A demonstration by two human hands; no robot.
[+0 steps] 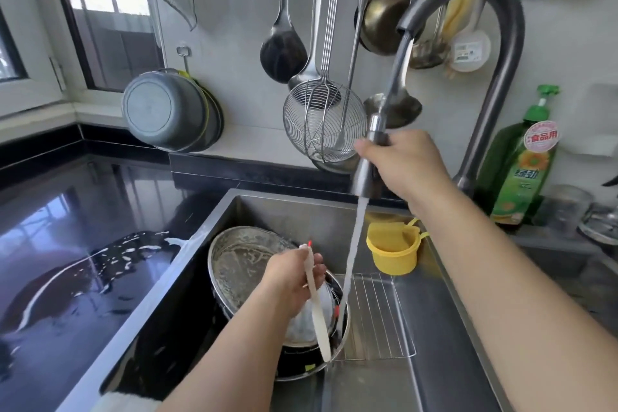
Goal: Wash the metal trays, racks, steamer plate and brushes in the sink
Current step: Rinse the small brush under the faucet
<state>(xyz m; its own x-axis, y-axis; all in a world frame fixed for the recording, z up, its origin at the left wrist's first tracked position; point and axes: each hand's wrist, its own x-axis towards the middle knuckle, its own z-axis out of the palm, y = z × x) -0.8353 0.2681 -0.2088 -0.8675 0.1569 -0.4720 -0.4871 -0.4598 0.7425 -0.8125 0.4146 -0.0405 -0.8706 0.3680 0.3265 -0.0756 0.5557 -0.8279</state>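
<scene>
My left hand (291,281) grips a white brush (319,321) with a red tip, its flat end pointing down over the round metal trays (240,264) stacked at the sink's left side. My right hand (406,165) holds the pull-out spray head (368,174) of the faucet, drawn out on its hose. A stream of water (351,264) runs from the head onto the brush and trays. A wire rack (378,314) lies flat on the sink floor to the right of the trays. The uppermost tray leans tilted and carries pale residue.
A yellow cup (393,249) hangs on the sink's (444,328) back wall. A green dish-soap bottle (521,170) stands right of the faucet neck (501,60). Ladles and a wire skimmer (322,124) hang on the wall. The black counter (83,244) at left is wet.
</scene>
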